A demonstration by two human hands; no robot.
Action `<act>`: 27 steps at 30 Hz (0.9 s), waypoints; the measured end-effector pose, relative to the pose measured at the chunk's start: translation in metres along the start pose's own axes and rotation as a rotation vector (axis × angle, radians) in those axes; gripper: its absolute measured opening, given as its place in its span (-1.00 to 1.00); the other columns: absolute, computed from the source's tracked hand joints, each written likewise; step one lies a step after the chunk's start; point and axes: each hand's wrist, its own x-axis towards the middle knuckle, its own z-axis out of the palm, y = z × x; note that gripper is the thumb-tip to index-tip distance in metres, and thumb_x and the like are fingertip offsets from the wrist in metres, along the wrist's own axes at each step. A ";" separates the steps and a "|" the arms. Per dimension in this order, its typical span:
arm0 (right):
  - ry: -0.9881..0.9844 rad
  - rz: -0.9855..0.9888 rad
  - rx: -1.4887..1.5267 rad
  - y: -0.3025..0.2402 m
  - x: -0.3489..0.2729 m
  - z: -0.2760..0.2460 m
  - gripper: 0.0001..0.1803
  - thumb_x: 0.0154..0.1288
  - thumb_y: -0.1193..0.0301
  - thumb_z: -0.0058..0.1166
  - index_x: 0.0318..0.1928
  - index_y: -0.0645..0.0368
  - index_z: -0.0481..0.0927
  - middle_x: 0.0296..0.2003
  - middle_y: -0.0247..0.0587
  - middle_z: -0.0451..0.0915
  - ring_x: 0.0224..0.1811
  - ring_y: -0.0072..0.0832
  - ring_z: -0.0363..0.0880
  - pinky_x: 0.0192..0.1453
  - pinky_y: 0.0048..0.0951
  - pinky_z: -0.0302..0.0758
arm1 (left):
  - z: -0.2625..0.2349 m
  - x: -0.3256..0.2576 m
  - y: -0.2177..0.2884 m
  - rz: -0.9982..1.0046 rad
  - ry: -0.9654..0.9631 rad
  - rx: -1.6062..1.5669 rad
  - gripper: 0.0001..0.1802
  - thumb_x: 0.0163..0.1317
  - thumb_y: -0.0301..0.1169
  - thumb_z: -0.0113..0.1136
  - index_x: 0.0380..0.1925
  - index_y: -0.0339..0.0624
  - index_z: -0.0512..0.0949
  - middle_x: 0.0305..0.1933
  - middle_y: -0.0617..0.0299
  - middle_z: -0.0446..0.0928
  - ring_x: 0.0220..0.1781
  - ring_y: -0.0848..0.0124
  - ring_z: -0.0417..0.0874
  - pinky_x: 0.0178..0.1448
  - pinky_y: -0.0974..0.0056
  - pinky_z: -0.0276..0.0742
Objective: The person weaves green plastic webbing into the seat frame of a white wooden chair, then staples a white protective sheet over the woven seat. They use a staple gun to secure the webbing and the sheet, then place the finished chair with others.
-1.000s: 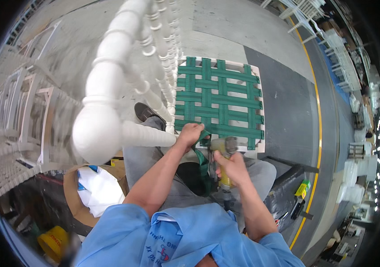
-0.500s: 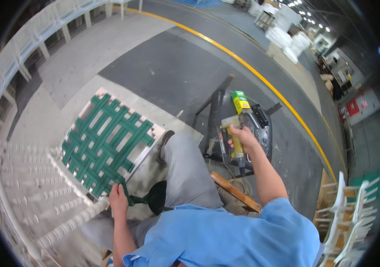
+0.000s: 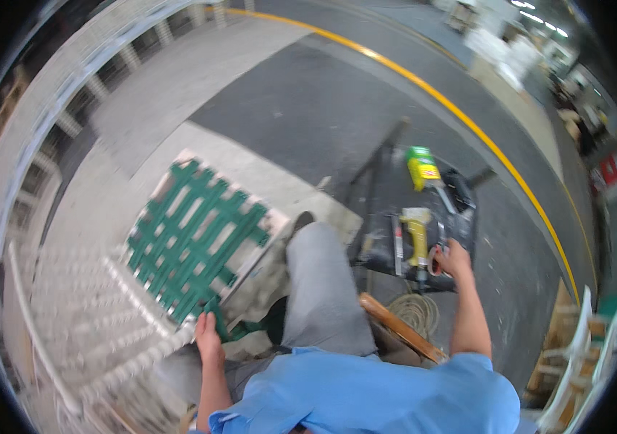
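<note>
A white chair frame with turned spindles lies tipped on my left, its seat (image 3: 196, 228) woven from green webbing straps. At the near corner of that seat, my left hand (image 3: 208, 338) grips a loose green strap (image 3: 240, 331) that trails toward my knee. My right hand (image 3: 454, 258) is on the black stool top, its fingers closed at the looped handles of scissors (image 3: 435, 262). Just left of it lies a yellow pneumatic staple gun (image 3: 417, 242), touched by neither hand. Motion blur softens both hands.
On the black stool (image 3: 377, 249) are a green and yellow box (image 3: 422, 168), a black object (image 3: 459, 189) and a thin red-and-white tool (image 3: 398, 246). Coiled hose (image 3: 415, 315) and a wooden bar (image 3: 402, 327) lie below. White chairs (image 3: 576, 354) stand at right.
My right hand has let go of the staple gun, which now lies on the stool, and has moved right to the scissors. My left hand stays at the strap. The whole view has shifted.
</note>
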 end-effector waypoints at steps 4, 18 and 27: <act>0.032 0.022 0.074 0.053 -0.018 0.017 0.14 -0.20 0.38 0.56 0.50 0.15 0.32 0.25 0.08 0.63 0.32 -0.09 0.61 0.41 -0.22 0.50 | 0.013 -0.009 0.020 -0.224 -0.312 -0.182 -0.64 0.58 -0.21 0.06 0.22 -0.16 0.48 0.02 0.11 0.74 -0.14 0.37 0.69 -0.41 0.21 0.66; -0.368 -0.082 1.405 -0.022 -0.100 -0.029 -0.11 0.13 0.54 0.34 0.51 0.07 0.32 -0.09 -0.31 0.63 -0.19 -0.48 0.69 -0.30 -0.46 0.68 | -0.012 0.011 0.037 -0.303 -0.306 -0.620 -0.69 0.52 -0.32 0.13 0.12 -0.24 0.59 -0.09 0.15 0.77 -0.05 0.40 0.78 0.02 0.25 0.75; -0.473 -1.489 -0.118 -0.348 -0.125 0.053 -0.32 0.20 0.04 0.41 0.26 0.05 0.56 -0.13 -0.15 0.64 -0.02 -0.23 0.70 0.07 -0.10 0.55 | -0.011 0.020 0.053 -0.225 -0.317 -0.594 -0.70 0.50 -0.34 0.17 0.03 -0.35 0.63 -0.11 0.15 0.75 -0.15 0.39 0.81 -0.04 0.27 0.78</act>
